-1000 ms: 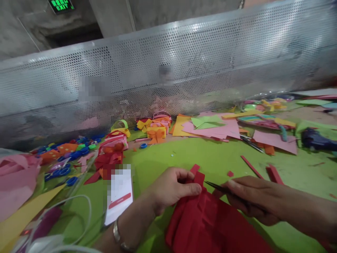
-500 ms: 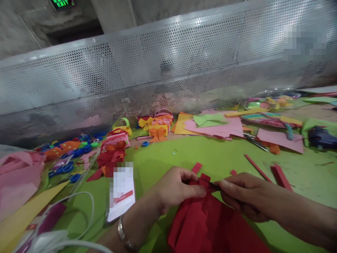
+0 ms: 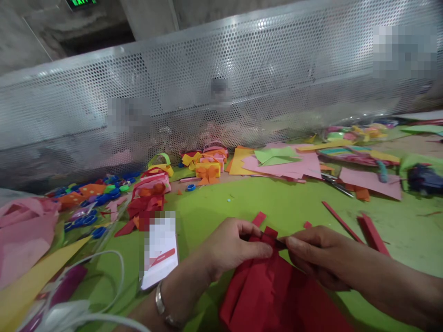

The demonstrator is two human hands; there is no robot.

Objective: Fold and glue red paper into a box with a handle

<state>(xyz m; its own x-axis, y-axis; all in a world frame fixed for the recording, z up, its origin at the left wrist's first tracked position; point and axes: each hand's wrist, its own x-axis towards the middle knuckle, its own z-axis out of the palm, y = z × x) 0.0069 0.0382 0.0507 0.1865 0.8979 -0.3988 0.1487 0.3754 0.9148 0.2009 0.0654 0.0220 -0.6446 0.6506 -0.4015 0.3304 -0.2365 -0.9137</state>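
Observation:
A folded piece of red craft paper [image 3: 277,290] leans up from the table's near edge, with a short flap at its top. My left hand [image 3: 235,244], a silver bangle on its wrist, pinches the upper part between thumb and fingers. From the right, my right hand [image 3: 321,256] grips a thin dark tool [image 3: 281,244] whose tip meets the red paper beside my left thumb. Most of that tool is hidden in my fingers, so its kind does not show. A small red strip [image 3: 259,218] sticks out just beyond my left fingers.
A phone [image 3: 161,253] lies left of my left arm, near a white cable [image 3: 121,272]. Red strips [image 3: 374,235] lie at right. Paper bows, coloured sheets [image 3: 280,166], scissors [image 3: 337,186] and blue-handled pieces [image 3: 81,220] line the back, before a perforated metal screen [image 3: 194,74].
Both hands keep their hold on the red paper and the dark tool. The right hand has shifted very slightly left, and the view has moved a little.

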